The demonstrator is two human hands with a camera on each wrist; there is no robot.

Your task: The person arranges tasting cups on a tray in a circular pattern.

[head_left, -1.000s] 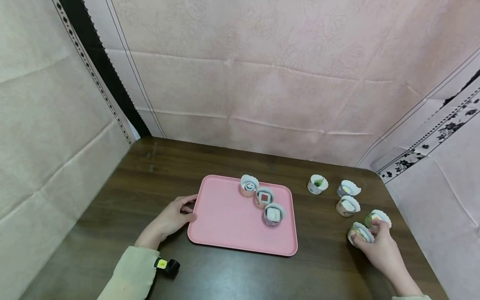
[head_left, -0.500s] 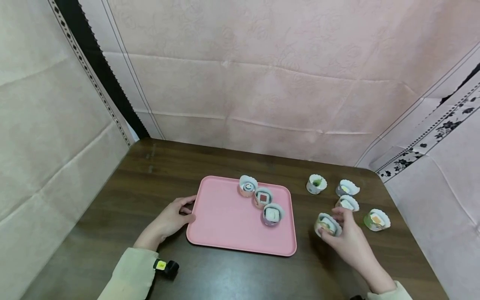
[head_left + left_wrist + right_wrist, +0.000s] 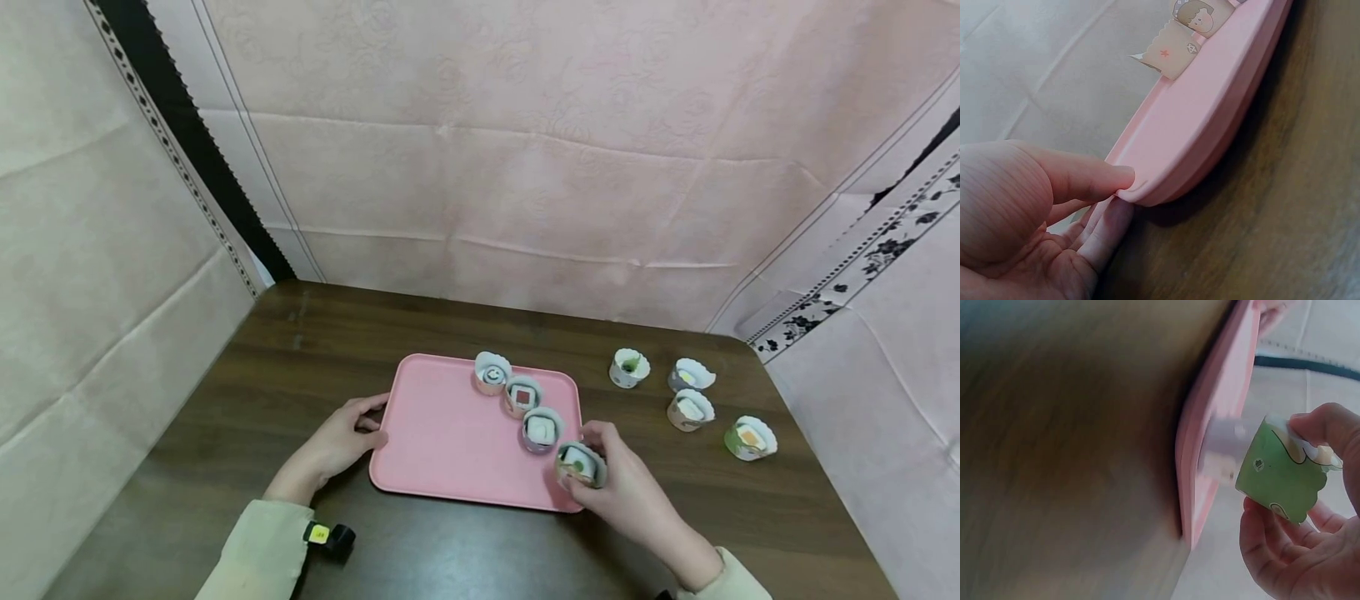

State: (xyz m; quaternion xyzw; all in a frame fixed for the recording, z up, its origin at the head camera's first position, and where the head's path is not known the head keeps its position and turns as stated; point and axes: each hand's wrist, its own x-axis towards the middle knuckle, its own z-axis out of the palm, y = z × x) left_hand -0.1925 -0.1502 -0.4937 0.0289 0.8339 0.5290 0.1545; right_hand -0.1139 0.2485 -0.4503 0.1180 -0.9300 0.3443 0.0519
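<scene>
Pale patterned cloth [image 3: 525, 167] hangs behind a dark wood-grained desk [image 3: 420, 554], with more cloth closing in both sides. On the desk lies a pink tray [image 3: 442, 433]. Three small paper cups stand on it in a slanting row: a far cup [image 3: 492, 373], a middle cup [image 3: 522, 396] and a near cup [image 3: 541, 430]. Four loose cups [image 3: 629, 367] stand on the bare wood to the right, a green cup [image 3: 751, 438] being the closest of them to the person.

The left hand [image 3: 339, 440] pinches the tray's left rim, one digit inside the edge and another outside. The right hand [image 3: 632, 479] pinches a held cup [image 3: 581, 464] between thumb and fingers on opposite sides; it is over the tray's right side, just beside the near cup. Whether those two touch, I cannot tell.

That closeness looks like the main risk: a small swing inward could knock the near cup into the middle one, since the row is so tight. Coming down too far right might catch the held cup on the raised rim and tip it. The wall looks like thin paper, so squeezing hard could crumple it. A tug from the left hand could also slide the tray and unsettle the row.
</scene>
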